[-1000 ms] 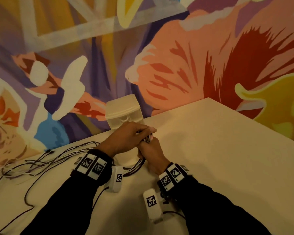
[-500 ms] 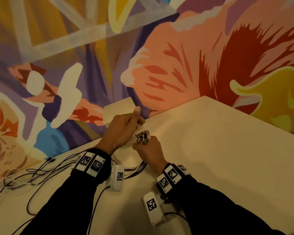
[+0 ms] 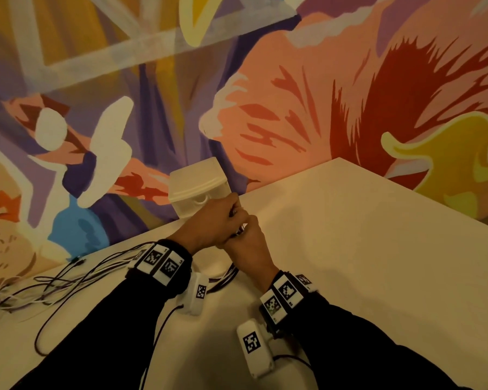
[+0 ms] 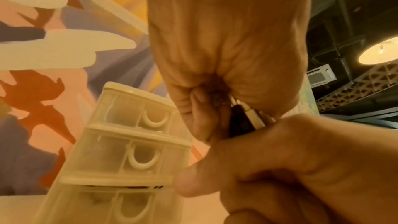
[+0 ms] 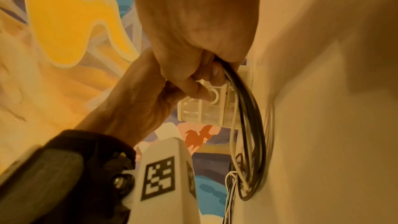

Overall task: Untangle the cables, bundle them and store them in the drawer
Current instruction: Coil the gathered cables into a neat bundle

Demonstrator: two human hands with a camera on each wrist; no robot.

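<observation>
Head view, right hand (image 3: 248, 243) fisted round cables (image 5: 249, 108), left hand (image 3: 212, 223) curled over their plugs (image 4: 252, 115)

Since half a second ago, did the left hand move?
Yes. The left hand came down from the top of the small white plastic drawer box onto the cable plugs in the right hand.

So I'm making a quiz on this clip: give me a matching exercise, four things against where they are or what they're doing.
Things:
1. left hand
2. right hand
3. drawer unit
4. loose cables

Place or state:
A. spread over the table on the left
B. stands against the painted wall
C. grips a bunch of cables from below
D. closes over the cable plugs from above

Pairs: 1-D, 2-C, 3-B, 4-A
</observation>
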